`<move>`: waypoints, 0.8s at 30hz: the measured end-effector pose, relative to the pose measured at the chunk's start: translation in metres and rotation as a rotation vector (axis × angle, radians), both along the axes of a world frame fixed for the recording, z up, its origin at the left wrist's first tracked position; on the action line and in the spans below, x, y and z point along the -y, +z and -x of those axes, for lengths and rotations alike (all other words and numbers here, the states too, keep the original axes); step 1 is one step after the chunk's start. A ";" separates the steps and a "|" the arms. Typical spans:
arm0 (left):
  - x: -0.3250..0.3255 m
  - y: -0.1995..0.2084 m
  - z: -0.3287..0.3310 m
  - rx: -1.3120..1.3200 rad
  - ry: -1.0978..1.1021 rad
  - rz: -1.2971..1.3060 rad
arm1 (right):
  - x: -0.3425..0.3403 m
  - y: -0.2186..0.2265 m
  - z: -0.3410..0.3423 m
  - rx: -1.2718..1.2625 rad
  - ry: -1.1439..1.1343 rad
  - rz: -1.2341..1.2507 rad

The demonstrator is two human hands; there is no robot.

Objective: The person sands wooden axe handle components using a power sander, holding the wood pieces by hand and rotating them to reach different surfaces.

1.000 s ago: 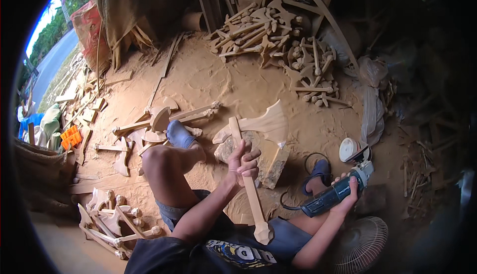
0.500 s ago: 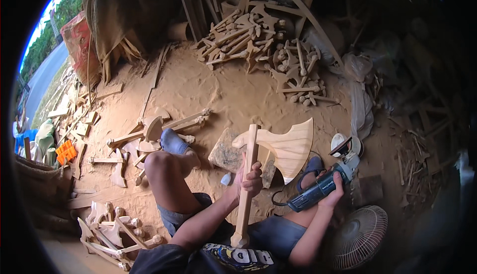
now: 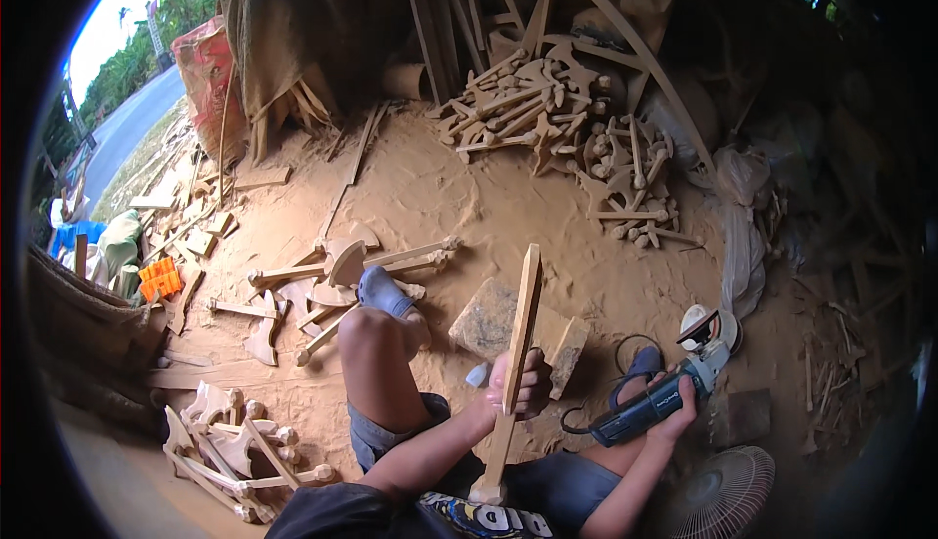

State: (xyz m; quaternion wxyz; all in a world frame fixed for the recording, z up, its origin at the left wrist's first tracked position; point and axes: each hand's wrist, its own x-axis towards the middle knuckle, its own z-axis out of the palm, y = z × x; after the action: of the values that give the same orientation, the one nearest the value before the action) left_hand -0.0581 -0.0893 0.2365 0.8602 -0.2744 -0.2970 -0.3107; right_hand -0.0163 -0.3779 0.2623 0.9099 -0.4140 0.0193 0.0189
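Note:
A pale wooden axe [image 3: 500, 456] is upright in front of my body, knobbed end low near my shirt. My left hand [image 3: 529, 385] is wrapped round the middle of its handle. The axe is turned so that its broad blade does not show from here. On the right, my right hand [image 3: 678, 414] grips the body of a dark blue-green angle grinder [image 3: 635, 417] beside my thigh. The grinder's round disc head points up and away from me. Whether the disc is spinning I cannot tell.
Past my left hand lies a rough stone block [image 3: 484, 316]. Wooden axes lie by my left foot [image 3: 332, 270], with a stack [image 3: 230, 451] at lower left and a big heap [image 3: 547, 109] at the back. A caged fan [image 3: 728, 495] stands at lower right.
The axe has been turned about its handle, so its blade, broadside before, is out of sight. Both hands keep their holds. The whole view has shifted, with everything lying further right and slightly lower.

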 end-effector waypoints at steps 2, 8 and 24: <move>0.000 0.001 -0.001 0.037 0.002 0.054 | -0.001 0.000 -0.001 0.000 0.023 0.001; 0.002 0.014 0.001 0.071 0.019 0.095 | -0.008 0.014 0.002 -0.031 0.002 0.006; -0.039 0.000 -0.005 -0.166 0.492 -0.807 | 0.010 -0.016 -0.005 -0.043 -0.066 0.051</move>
State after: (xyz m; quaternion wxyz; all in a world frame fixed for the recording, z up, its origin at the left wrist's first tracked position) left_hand -0.0533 -0.0499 0.2366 0.9669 0.1359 -0.1391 -0.1653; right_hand -0.0112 -0.3877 0.2458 0.8986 -0.4355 0.0531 -0.0026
